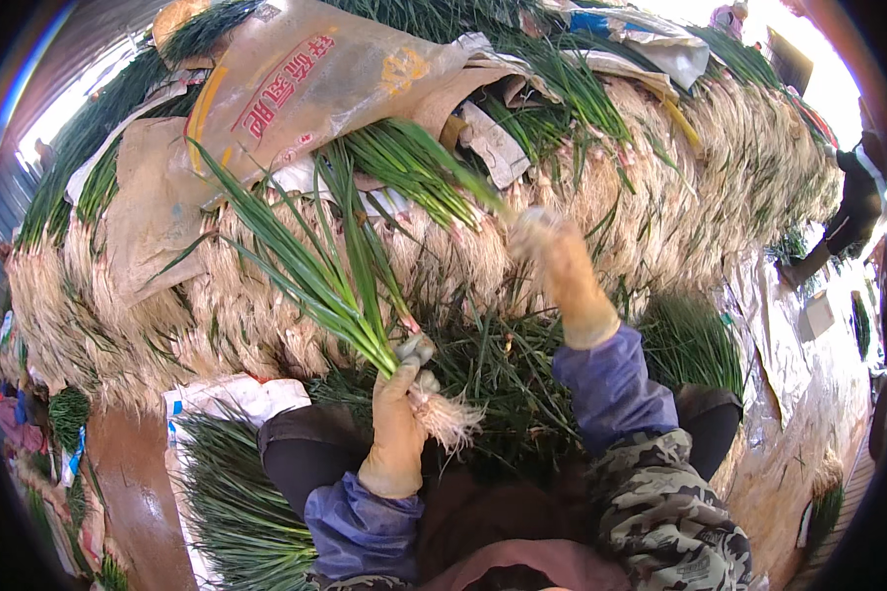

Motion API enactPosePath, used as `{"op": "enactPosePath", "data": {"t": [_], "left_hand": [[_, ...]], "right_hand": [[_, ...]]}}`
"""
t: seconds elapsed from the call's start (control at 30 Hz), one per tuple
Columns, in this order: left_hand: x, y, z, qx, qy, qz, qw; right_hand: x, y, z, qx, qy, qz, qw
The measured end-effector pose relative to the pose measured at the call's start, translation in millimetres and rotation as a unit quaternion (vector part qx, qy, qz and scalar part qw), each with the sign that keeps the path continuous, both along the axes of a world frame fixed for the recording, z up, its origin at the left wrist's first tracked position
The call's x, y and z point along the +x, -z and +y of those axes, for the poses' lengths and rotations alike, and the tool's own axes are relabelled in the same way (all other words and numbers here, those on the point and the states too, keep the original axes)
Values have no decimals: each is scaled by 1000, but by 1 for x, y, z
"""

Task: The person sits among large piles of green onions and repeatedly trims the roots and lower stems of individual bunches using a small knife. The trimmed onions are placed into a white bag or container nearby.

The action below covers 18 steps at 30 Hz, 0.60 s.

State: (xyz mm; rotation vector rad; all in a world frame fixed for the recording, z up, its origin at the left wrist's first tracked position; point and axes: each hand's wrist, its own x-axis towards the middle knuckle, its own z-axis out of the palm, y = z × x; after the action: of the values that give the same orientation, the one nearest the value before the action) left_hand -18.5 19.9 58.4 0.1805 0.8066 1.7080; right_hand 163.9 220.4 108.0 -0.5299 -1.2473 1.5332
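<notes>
My left hand (399,432), in a tan work glove with grey fingertips, grips a small bunch of green allium plants (340,314), apparently garlic chives. Their leaves slant up to the left, and the pale stringy roots (446,418) hang out below my fingers. Also gloved, my right hand (545,240) reaches forward to the front of a long heap of the same plants (443,255). It is blurred by motion. A blurred green leaf streak (480,188) meets its fingertips, but whether they close on it is unclear.
A printed woven sack (325,81) covers part of the heap. Loose dark leaves (503,362) pile between my knees. Trimmed-looking green bundles lie on a white sheet (185,473) at left; another green bundle (691,343) stands by my right knee. A person's arm (820,255) reaches down at far right.
</notes>
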Motion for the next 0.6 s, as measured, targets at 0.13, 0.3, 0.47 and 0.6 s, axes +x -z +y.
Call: {"op": "enactPosePath", "data": {"t": [0.13, 0.3, 0.47, 0.6], "left_hand": [[9, 1, 12, -16, 86, -32, 996], [10, 16, 14, -47, 132, 52, 989], [22, 17, 18, -51, 105, 79, 990], [24, 31, 14, -95, 71, 169, 978]], "right_hand": [[-16, 23, -90, -165, -143, -98, 971], [-17, 62, -113, 203, -9, -390, 898], [-8, 65, -94, -119, -82, -138, 980], [-38, 59, -101, -64, -122, -258, 956]]}}
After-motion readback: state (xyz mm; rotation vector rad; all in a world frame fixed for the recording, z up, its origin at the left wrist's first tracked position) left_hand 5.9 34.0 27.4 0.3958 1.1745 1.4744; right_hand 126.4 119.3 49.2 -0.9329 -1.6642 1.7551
